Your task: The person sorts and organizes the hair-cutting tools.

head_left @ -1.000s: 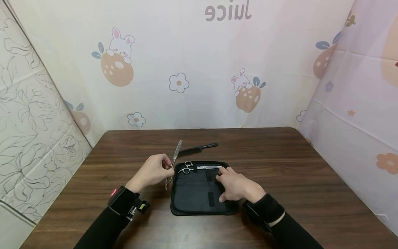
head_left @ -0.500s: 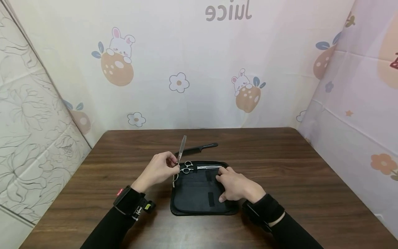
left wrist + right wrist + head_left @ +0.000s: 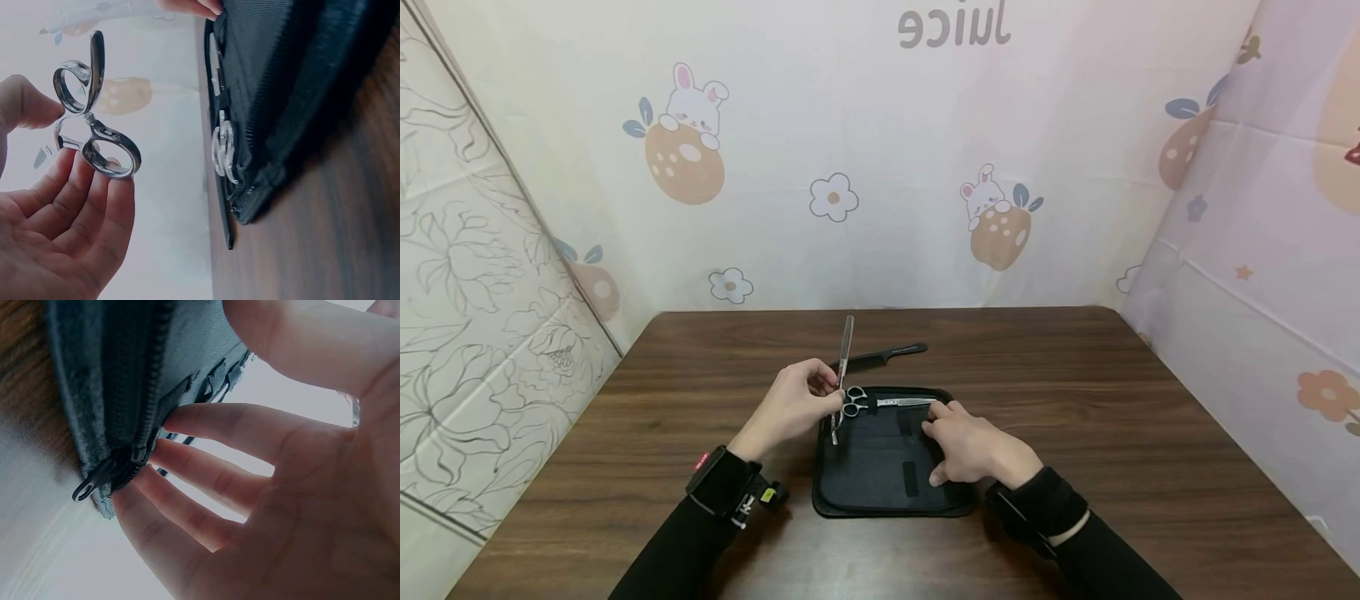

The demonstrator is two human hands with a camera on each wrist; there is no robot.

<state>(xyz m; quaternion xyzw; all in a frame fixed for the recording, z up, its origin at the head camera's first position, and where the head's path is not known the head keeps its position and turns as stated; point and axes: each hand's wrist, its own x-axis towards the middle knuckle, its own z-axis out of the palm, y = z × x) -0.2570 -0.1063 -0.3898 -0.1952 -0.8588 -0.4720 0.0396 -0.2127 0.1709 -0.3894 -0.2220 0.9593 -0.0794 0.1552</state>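
My left hand (image 3: 797, 400) pinches a pair of thinning shears (image 3: 847, 343) between thumb and fingertips, blades pointing up and away. In the left wrist view the shears' finger rings (image 3: 130, 153) face the camera. They overlap the left edge of an opened black zip case (image 3: 880, 487) in the head view. A second pair of scissors (image 3: 904, 402) lies across the case's top, its blades through a strap. My right hand (image 3: 973, 446) rests on the case's right side. Its extended fingers (image 3: 206, 472) touch the edge by the zipper pull (image 3: 94, 481).
Behind the case, a black comb (image 3: 902, 352) lies on the brown wooden table (image 3: 1045, 367). A patterned cloth backdrop (image 3: 895, 250) rises at the table's far edge, with more cloth on both sides.
My left hand has moved right with the thinning shears, from beside the case to over its left edge. The shears now stand more upright in view. My right hand and the case have stayed put.
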